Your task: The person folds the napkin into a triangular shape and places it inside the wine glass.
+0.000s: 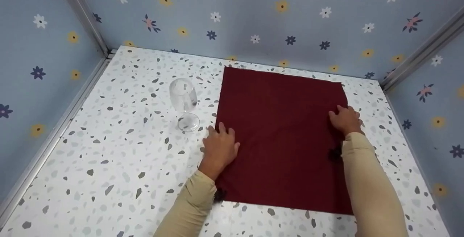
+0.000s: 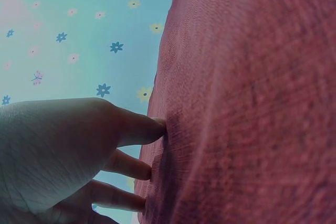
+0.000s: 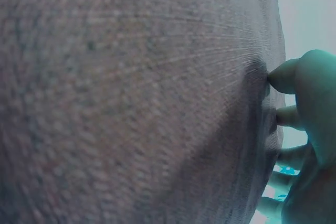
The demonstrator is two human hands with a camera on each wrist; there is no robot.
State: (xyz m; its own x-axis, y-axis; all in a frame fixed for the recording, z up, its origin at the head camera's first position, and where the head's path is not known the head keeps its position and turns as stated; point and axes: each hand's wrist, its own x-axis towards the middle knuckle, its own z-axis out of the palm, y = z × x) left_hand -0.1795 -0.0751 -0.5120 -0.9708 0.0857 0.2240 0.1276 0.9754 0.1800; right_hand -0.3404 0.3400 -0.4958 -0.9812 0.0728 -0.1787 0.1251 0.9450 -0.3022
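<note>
Bright head view, softly shadowed wall (image 1: 246,23), teal-tinted wrist views, blurred nearby cloth (image 3: 121,108)

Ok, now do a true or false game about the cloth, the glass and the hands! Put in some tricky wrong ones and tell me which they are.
1. The cloth lies spread out on the speckled surface. True.
2. The cloth is bright yellow. False: it is dark red.
3. The glass stands beside the cloth, not on it. True.
4. The left hand touches the cloth near its left edge. True.
5. The right hand is holding the glass. False: it touches the cloth near its right edge.
6. The glass is closer to the right hand than to the left. False: it is closer to the left hand.
</note>
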